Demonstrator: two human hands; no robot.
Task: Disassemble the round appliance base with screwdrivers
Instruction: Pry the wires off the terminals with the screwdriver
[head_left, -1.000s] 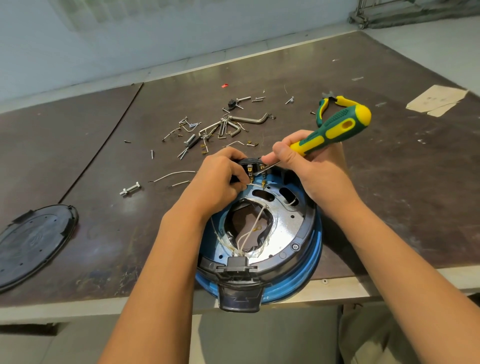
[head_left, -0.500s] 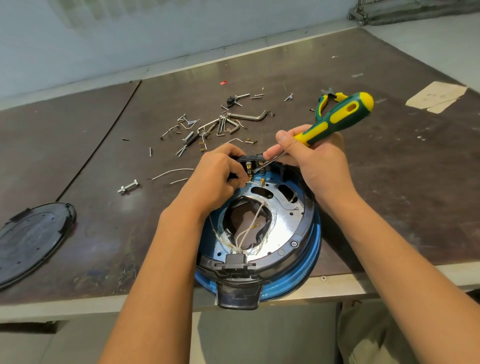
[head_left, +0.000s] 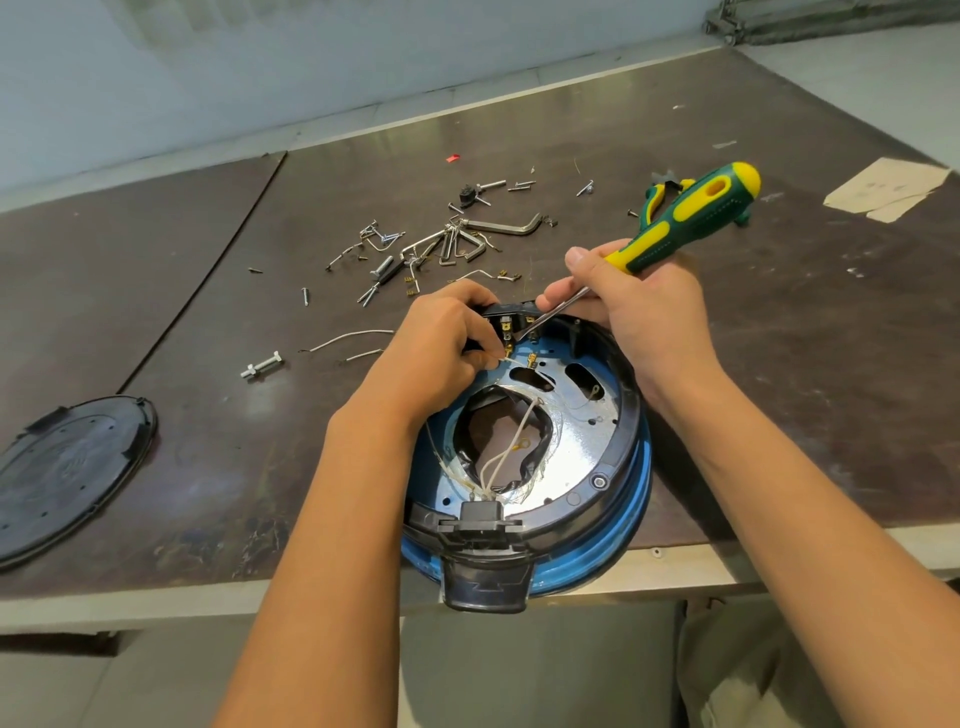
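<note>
Over the base (head_left: 631, 441), right hand (head_left: 649, 317) grips screwdriver (head_left: 685, 218) (tip pointing down-left), left hand (head_left: 441, 348) pinches wire (head_left: 513, 360).

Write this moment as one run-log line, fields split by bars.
left hand: pinches white wire | right hand: grips screwdriver, tip at terminal block | appliance base: overhangs table edge

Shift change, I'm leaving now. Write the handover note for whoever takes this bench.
Left hand pinches a white wire at the black terminal block on the far rim of the round base.
Right hand grips the green-yellow screwdriver, tip at that block.
The base sits at the near edge of the table.
Done: black cover off, lying left; loose screws and hex keys behind.
Left: terminal block, wiring, ring screw.
</note>
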